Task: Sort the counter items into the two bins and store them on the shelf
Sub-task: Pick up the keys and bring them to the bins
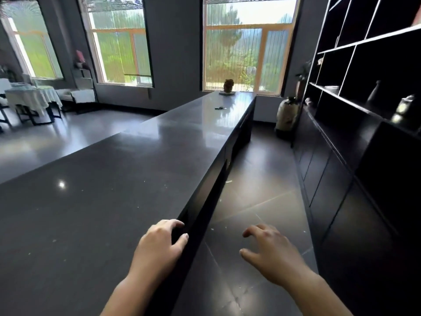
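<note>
Left hand: the left hand is seen nearest the camera at the worktop's near right edge, fingers loosely curled over the top and thumb hanging beside the edge; nothing is held, and whether the edge is touched cannot be told.
Right hand: the right hand is held out over the floor of the aisle, fingers spread and slightly bent, with nothing gripped; it is judged to be free for whatever is reached next.
Worktop: the long dark worktop is seen running away toward the window; only specks are shown on its near stretch.
Counter items: a small dark object, too small to identify, is seen lying near the far right edge, and a brown ornament on a pale base is set at the far end by the window; both are well apart from the hands.
Bins: no bin can be made out on the worktop or on the shelf.
Shelf: the dark shelf unit is stood along the right of the aisle, with bottles and jars dimly seen in its compartments.
Jar: a large pale jar is stood on the floor at the shelf's far end.
Step judged: sorting is not seen under way; a walk along the aisle would be needed before the far items could be reached.
</note>
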Tool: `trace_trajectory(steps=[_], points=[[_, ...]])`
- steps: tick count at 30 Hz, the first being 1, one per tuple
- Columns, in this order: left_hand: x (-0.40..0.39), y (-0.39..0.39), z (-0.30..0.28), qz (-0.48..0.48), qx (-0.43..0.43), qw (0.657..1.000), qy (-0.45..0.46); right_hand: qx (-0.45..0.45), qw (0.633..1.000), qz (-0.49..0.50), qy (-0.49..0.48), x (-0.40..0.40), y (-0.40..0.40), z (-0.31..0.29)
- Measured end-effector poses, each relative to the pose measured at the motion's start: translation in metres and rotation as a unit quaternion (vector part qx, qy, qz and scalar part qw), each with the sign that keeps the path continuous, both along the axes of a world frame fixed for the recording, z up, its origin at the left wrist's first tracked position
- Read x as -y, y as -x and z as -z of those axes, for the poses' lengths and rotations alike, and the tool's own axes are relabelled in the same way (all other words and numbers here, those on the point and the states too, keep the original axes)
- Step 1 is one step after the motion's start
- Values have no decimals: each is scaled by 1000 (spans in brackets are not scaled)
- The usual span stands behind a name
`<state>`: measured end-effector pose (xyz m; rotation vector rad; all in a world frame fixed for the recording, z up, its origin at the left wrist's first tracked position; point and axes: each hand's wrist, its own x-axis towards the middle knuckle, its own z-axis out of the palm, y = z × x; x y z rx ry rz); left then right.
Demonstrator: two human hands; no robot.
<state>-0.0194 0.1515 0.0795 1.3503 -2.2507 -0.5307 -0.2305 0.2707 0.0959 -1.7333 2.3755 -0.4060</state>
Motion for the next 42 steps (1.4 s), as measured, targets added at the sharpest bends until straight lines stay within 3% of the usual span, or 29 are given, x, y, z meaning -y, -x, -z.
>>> trace_trajectory(steps=[13, 26, 32, 42], points=[[216, 190, -12, 51, -11, 999, -9, 15, 996, 84, -2, 177, 181, 1], [372, 411, 7, 19, -5, 1000, -21, -5, 997, 76, 26, 341, 415, 7], [438, 474, 23, 0, 11, 998, -59, 15, 998, 59, 3, 424, 490, 14], [641, 601, 19, 3, 5, 999, -45, 4, 998, 62, 5, 615, 616, 15]])
